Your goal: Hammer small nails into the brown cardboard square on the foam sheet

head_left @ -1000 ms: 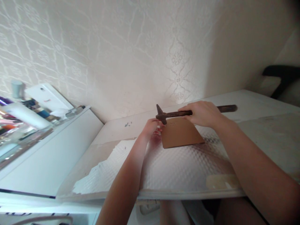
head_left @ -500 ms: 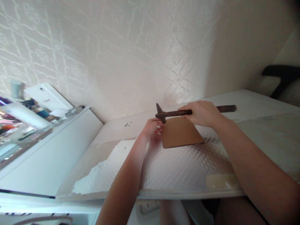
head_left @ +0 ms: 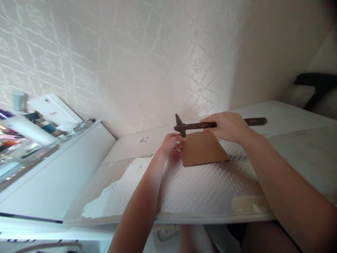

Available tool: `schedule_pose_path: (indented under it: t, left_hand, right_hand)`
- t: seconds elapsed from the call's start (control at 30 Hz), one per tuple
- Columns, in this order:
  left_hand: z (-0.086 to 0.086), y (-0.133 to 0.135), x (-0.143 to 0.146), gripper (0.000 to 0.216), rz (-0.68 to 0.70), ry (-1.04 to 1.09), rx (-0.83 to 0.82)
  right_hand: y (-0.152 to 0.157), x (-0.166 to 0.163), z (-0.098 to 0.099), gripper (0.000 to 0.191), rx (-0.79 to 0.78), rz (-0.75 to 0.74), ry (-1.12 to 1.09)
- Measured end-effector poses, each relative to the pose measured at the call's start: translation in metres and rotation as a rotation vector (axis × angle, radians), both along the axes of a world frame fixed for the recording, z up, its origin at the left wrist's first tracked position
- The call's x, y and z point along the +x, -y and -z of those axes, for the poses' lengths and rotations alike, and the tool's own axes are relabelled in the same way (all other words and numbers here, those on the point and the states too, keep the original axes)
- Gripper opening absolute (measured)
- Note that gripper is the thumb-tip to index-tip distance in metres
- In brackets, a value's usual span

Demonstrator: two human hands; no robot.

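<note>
My right hand (head_left: 223, 126) is wrapped round the dark wooden handle of a hammer (head_left: 198, 125). The hammer's head is over the upper left corner of a brown board (head_left: 205, 151), just above the fingers of my left hand (head_left: 171, 143). Those fingers are pinched together at that corner on a small nail (head_left: 185, 140), which is tiny and partly hidden. Rows of small dark marks run along the board's far edge. Beneath the board lies a white quilted sheet (head_left: 195, 189) on the table.
Several small nails (head_left: 144, 140) lie on the table's far left. A white cabinet (head_left: 60, 168) with many items on top stands at the left. The patterned wall (head_left: 158, 63) rises behind the table. A black chair part (head_left: 316, 82) shows at far right.
The hammer head has lifted very slightly above the corner of the board. My left hand and the board stay where they were.
</note>
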State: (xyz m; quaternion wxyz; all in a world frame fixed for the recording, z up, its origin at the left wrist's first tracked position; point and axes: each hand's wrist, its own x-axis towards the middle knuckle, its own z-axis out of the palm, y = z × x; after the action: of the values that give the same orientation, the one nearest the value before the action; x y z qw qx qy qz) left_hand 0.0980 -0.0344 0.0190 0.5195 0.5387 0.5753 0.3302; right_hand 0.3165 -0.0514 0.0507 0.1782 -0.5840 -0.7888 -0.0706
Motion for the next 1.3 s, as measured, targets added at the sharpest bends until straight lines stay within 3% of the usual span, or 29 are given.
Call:
schedule_pose_path:
  t: [1.3]
  left_hand:
    - [0.0027,-0.0021,-0.0001,0.011,-0.023,-0.014,0.000]
  right_hand:
    - [0.0010,-0.0013,0.0002,0.038,-0.036,-0.018,0.038]
